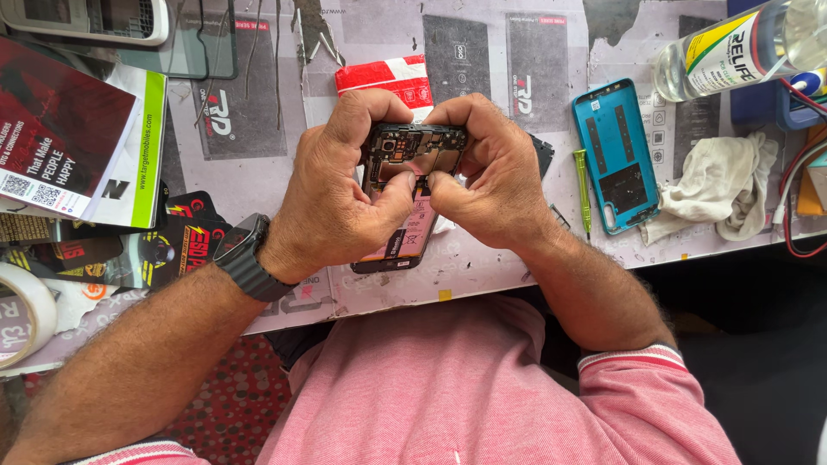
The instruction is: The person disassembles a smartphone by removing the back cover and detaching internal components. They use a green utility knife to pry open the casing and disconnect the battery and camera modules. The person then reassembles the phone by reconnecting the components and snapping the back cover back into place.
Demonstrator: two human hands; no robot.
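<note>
A blue back cover (pixel 615 155), a green screwdriver (pixel 583 191) and a white cloth (pixel 719 185) lie to my right on the work mat (pixel 482 258). The opened phone (pixel 405 194) runs lengthwise away from me, circuit board uppermost, pink battery showing. My left hand (pixel 336 194) and right hand (pixel 487 181) clamp it, thumbs pressing its middle.

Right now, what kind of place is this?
Probably a phone repair bench: both hands hold an opened phone, with a blue back cover and a green screwdriver beside it.
</note>
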